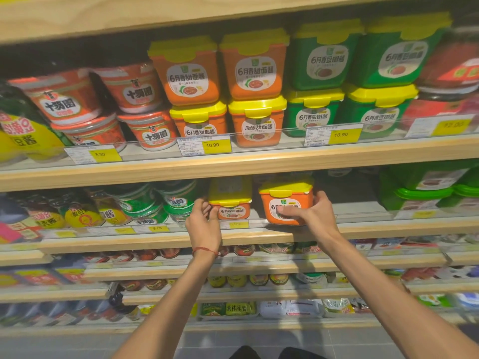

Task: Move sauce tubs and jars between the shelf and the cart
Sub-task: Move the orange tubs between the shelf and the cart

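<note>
Green jars [178, 200]: stacked to the left of the yellow price tag [238, 224], close against the back of the left hand. A knuckle drawn back carelessly could knock them, and they look stacked loosely enough to roll.

Left hand [204, 216]: just left of the price tag, fingers curled round the left side of the left tub, thumb at its front corner. It looks like a one-sided hold, so the tub could swing or slip when lifted.

Left tub [230, 203]: orange with a yellow lid, sitting on the shelf right above the price tag and set back behind the clear rail [368, 217]. Dragged straight forward, I reckon its bottom edge would catch the rail.

Right tub [286, 203]: same kind, just right of the price tag, tipped forward at the shelf front with its lower edge at the rail. If the hold slackens, it would drop to the floor.

Right hand [315, 212]: right of the price tag, thumb laid across the tub's front label, fingers wrapped round its right side. The thumb sits on a glossy label, which could slide.

Green tubs [425, 193]: well right of the price tag, apart from both hands, so at little risk.

Cart: not in view, so the carry would start without sight of it.
</note>
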A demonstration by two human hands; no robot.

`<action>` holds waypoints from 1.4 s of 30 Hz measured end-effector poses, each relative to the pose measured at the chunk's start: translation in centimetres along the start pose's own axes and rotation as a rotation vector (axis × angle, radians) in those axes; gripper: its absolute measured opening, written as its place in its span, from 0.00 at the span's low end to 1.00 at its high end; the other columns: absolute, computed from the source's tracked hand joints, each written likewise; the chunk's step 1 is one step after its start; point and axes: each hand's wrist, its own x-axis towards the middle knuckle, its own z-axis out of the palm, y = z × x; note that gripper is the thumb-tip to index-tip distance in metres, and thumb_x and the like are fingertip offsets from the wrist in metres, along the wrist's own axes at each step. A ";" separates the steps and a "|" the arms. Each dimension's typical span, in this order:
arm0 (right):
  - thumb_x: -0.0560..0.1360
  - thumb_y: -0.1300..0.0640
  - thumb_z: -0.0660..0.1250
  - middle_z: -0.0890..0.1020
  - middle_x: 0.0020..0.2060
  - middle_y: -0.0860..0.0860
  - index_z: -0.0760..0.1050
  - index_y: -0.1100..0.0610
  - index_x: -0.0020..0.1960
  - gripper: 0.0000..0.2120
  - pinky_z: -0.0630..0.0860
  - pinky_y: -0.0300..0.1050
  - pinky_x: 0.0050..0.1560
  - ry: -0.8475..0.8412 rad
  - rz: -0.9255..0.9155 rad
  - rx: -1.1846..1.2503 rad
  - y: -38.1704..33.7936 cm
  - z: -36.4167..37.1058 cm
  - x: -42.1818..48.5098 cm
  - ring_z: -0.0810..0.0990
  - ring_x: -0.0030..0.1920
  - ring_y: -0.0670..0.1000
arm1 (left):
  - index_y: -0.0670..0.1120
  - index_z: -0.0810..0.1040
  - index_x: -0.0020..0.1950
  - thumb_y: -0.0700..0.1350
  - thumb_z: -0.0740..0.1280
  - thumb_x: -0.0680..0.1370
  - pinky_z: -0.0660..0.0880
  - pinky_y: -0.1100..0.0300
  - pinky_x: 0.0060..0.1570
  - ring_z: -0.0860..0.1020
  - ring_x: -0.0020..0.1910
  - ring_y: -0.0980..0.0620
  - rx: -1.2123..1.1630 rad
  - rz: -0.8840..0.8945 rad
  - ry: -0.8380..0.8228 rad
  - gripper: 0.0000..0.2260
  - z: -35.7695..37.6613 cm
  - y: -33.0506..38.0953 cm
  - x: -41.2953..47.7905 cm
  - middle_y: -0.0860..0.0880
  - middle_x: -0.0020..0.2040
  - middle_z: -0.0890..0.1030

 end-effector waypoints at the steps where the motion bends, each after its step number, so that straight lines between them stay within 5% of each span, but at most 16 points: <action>1: 0.59 0.55 0.88 0.82 0.55 0.50 0.71 0.56 0.64 0.40 0.80 0.41 0.46 0.002 -0.004 0.006 0.0 0.0 -0.2 0.84 0.53 0.51 | 0.42 0.76 0.59 0.33 0.68 0.79 0.80 0.51 0.60 0.81 0.51 0.45 -0.040 -0.011 0.037 0.11 -0.1 0.1 -0.3 0.46 0.51 0.81; 4: 0.59 0.55 0.87 0.83 0.55 0.50 0.71 0.56 0.65 0.40 0.82 0.44 0.49 -0.001 0.005 0.052 0.0 -0.1 -0.8 0.84 0.54 0.51 | 0.44 0.75 0.63 0.30 0.67 0.77 0.79 0.60 0.51 0.80 0.49 0.47 -0.102 0.000 0.085 0.17 -0.3 0.9 -2.2 0.47 0.53 0.79; 9: 0.56 0.52 0.86 0.85 0.56 0.51 0.70 0.56 0.66 0.43 0.83 0.47 0.55 -0.101 0.022 0.155 0.0 -0.3 -1.2 0.86 0.55 0.52 | 0.45 0.75 0.70 0.37 0.66 0.82 0.79 0.67 0.50 0.81 0.57 0.57 -0.299 -0.118 -0.504 0.16 1.9 4.7 -4.6 0.49 0.62 0.81; 11: 0.61 0.50 0.85 0.83 0.58 0.51 0.67 0.56 0.69 0.43 0.82 0.48 0.58 -0.153 0.042 0.127 -0.2 -0.3 -1.3 0.85 0.56 0.51 | 0.45 0.75 0.69 0.38 0.63 0.84 0.79 0.67 0.47 0.84 0.51 0.61 -0.432 -0.141 -0.589 0.14 2.5 6.0 -4.9 0.51 0.58 0.83; 15: 0.68 0.37 0.79 0.82 0.58 0.49 0.68 0.56 0.68 0.38 0.81 0.48 0.58 -0.210 0.009 -0.096 -1.2 -0.9 -0.8 0.83 0.56 0.48 | 0.43 0.76 0.68 0.35 0.61 0.84 0.80 0.65 0.45 0.85 0.46 0.59 -0.511 -0.103 -0.538 0.14 3.2 6.5 -4.6 0.52 0.52 0.85; 20: 0.75 0.36 0.72 0.82 0.55 0.52 0.77 0.54 0.60 0.25 0.82 0.51 0.57 -0.171 -0.100 -0.334 -1.2 -0.2 0.0 0.83 0.53 0.51 | 0.46 0.80 0.56 0.33 0.61 0.83 0.81 0.64 0.48 0.83 0.50 0.54 -0.375 -0.026 -0.448 0.11 4.9 5.9 -4.3 0.50 0.50 0.84; 23: 0.74 0.33 0.70 0.76 0.56 0.54 0.78 0.55 0.59 0.28 0.78 0.49 0.60 -0.170 -0.094 -0.435 -1.1 0.0 0.9 0.79 0.55 0.52 | 0.48 0.81 0.54 0.35 0.62 0.84 0.81 0.62 0.51 0.83 0.50 0.55 -0.324 -0.011 -0.432 0.11 5.3 5.2 -4.1 0.49 0.51 0.85; 26: 0.65 0.21 0.68 0.83 0.50 0.53 0.81 0.52 0.51 0.35 0.80 0.55 0.59 -0.161 -0.101 -0.457 -0.9 0.5 1.6 0.80 0.55 0.54 | 0.47 0.81 0.55 0.37 0.63 0.84 0.80 0.65 0.49 0.83 0.48 0.57 -0.247 0.018 -0.401 0.09 5.3 4.9 -3.6 0.50 0.50 0.85; 30: 0.73 0.36 0.74 0.85 0.47 0.53 0.80 0.57 0.51 0.24 0.83 0.56 0.53 -0.162 -0.089 -0.459 -0.6 1.0 2.3 0.84 0.49 0.54 | 0.50 0.81 0.51 0.37 0.67 0.82 0.78 0.69 0.46 0.82 0.47 0.56 -0.183 0.009 -0.335 0.08 5.6 4.7 -3.1 0.54 0.46 0.84; 33: 0.74 0.38 0.75 0.86 0.47 0.53 0.80 0.58 0.52 0.23 0.83 0.55 0.50 -0.150 -0.104 -0.481 -0.6 1.2 2.5 0.84 0.47 0.53 | 0.47 0.81 0.52 0.35 0.68 0.80 0.75 0.74 0.42 0.80 0.46 0.57 -0.150 0.000 -0.293 0.07 5.7 4.6 -2.9 0.57 0.45 0.82; 36: 0.74 0.40 0.76 0.85 0.46 0.52 0.80 0.58 0.51 0.21 0.83 0.54 0.49 -0.127 -0.123 -0.497 -0.3 1.5 2.4 0.84 0.46 0.52 | 0.38 0.82 0.60 0.36 0.71 0.79 0.77 0.68 0.53 0.80 0.50 0.57 -0.092 -0.020 -0.210 0.10 5.9 4.6 -2.7 0.49 0.52 0.83; 38: 0.74 0.43 0.77 0.85 0.48 0.52 0.79 0.58 0.53 0.19 0.83 0.54 0.50 -0.122 -0.140 -0.506 -0.1 1.7 2.3 0.84 0.47 0.52 | 0.37 0.83 0.55 0.35 0.71 0.79 0.80 0.62 0.57 0.82 0.50 0.57 -0.059 -0.011 -0.181 0.06 6.3 4.2 -2.6 0.46 0.51 0.84; 42: 0.74 0.49 0.78 0.83 0.53 0.54 0.77 0.58 0.57 0.19 0.81 0.53 0.54 -0.126 -0.169 -0.547 0.4 1.7 2.0 0.83 0.53 0.54 | 0.35 0.79 0.65 0.34 0.70 0.79 0.76 0.73 0.53 0.82 0.59 0.50 -0.095 -0.074 -0.149 0.15 6.6 4.0 -3.1 0.42 0.60 0.83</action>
